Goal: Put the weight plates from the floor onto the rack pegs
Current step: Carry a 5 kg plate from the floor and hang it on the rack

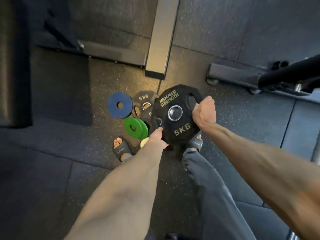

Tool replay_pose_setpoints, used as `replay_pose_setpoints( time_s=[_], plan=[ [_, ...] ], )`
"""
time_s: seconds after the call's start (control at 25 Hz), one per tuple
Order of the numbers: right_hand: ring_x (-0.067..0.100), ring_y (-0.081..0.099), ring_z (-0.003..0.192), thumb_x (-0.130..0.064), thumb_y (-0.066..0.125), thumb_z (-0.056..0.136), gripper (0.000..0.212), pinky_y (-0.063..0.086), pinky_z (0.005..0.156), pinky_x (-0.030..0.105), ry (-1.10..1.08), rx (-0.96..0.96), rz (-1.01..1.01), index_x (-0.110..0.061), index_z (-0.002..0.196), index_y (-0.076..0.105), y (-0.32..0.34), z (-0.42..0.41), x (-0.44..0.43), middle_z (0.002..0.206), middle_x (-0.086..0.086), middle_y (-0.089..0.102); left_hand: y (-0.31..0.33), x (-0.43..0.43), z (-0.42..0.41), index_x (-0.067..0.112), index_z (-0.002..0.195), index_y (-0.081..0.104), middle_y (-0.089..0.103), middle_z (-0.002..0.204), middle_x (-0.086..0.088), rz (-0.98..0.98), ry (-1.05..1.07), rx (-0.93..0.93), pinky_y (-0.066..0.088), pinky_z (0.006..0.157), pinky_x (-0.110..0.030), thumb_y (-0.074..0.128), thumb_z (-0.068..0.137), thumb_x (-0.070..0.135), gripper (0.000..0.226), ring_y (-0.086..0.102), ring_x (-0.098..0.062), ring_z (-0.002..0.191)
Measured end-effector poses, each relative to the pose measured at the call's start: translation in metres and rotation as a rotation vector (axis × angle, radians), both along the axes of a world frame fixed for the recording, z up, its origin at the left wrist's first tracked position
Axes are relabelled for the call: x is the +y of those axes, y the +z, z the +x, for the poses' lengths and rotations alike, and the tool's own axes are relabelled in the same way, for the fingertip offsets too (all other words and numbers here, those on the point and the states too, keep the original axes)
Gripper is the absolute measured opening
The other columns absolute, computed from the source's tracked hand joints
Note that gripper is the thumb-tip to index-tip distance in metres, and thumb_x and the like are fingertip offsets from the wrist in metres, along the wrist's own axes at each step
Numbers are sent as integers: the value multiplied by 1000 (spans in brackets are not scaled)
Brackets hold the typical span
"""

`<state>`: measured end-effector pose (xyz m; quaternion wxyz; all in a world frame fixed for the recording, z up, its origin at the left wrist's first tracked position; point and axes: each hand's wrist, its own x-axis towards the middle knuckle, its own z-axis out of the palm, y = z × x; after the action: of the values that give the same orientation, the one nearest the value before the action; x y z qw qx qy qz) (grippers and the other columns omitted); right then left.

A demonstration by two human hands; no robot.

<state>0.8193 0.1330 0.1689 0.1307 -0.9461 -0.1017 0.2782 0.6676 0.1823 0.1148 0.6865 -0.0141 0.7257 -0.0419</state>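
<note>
A black 5 kg plate [174, 115] marked Hammer Strength is lifted off the floor, flat face toward me. My right hand [204, 112] grips its right rim through a handle slot. My left hand [156, 139] holds its lower left edge. On the floor behind it lie a blue plate [119, 105], a black 5 kg plate [143, 99], another black plate [147, 114] mostly hidden, and two stacked green plates [136, 127]. No rack pegs are in view.
A grey steel upright [161, 37] of a frame stands beyond the plates, with a base bar [112, 52] to its left. Another machine's foot [233, 73] and black bar lie at the right. My feet in slides [121, 150] stand beside the plates.
</note>
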Motion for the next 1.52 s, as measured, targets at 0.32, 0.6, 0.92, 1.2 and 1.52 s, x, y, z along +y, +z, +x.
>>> replay_pose_setpoints(
  time_s=[0.32, 0.6, 0.92, 1.2, 1.52],
  plan=[
    [33, 54, 116, -12, 57, 95, 35, 36, 90, 29, -450, -79, 571, 6, 124, 47, 265, 2, 58, 122, 20, 57, 301, 125, 54, 2, 109, 54, 64, 96, -13, 507, -63, -69, 55, 82, -45, 60, 90, 3, 21, 63, -27, 75],
    [16, 52, 90, -17, 59, 97, 28, 32, 69, 16, -659, -239, 1068, 0, 116, 48, 458, 2, 113, 86, -8, 48, 520, 206, 88, 9, 100, 40, 58, 104, -15, 853, -84, -353, 55, 77, -40, 61, 87, -4, 28, 60, -27, 85],
    [23, 64, 98, -28, 66, 93, 38, 52, 83, 35, -612, -512, 1325, -2, 117, 54, 597, 126, 177, 108, 13, 67, 665, 294, 224, 0, 115, 55, 64, 100, -15, 1108, -123, -701, 58, 72, -38, 64, 84, 3, 32, 65, -22, 78],
    [6, 59, 79, -31, 62, 96, 23, 50, 68, 17, -523, -555, 1552, -14, 108, 52, 658, 335, 218, 92, -3, 60, 734, 340, 443, 6, 94, 53, 55, 79, -10, 1233, -103, -884, 51, 51, -24, 59, 79, 1, 17, 58, -21, 69],
    [5, 57, 66, -46, 59, 95, 37, 51, 66, 21, -511, -679, 1569, -10, 102, 54, 706, 577, 234, 74, -6, 57, 773, 363, 695, 4, 105, 53, 53, 90, -12, 1200, -143, -980, 47, 51, -24, 62, 72, 10, 34, 55, -19, 67]
  ],
)
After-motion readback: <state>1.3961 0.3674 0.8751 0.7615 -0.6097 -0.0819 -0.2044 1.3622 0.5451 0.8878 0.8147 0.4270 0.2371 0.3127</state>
